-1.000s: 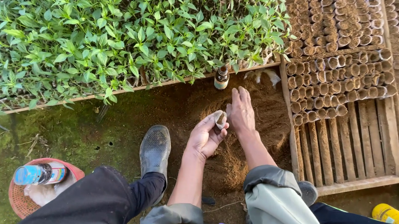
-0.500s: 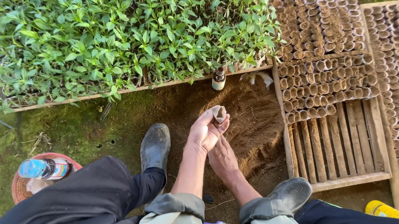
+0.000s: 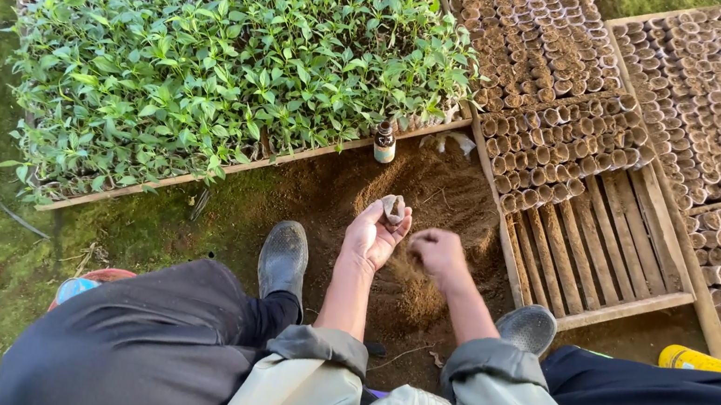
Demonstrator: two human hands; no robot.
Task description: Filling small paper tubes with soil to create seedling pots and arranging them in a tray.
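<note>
My left hand [image 3: 372, 236] holds a small rolled leaf pot [image 3: 393, 208] upright between thumb and fingers, above a heap of brown soil [image 3: 437, 194]. Just to its right, my right hand [image 3: 439, 250] is closed into a fist holding soil, with grains falling under it. Both hands hover over the soil heap between my boots [image 3: 283, 257].
A wooden tray of green seedlings [image 3: 238, 72] lies at the upper left. A small brown bottle [image 3: 384, 142] stands at its edge. A slatted wooden tray [image 3: 603, 251] partly filled with several leaf pots [image 3: 565, 151] is at the right. A yellow can [image 3: 714, 363] lies at the lower right.
My right hand came up from the soil heap as a closed fist and moved beside the pot. The view shifted, and my left knee now hides the red basket.
</note>
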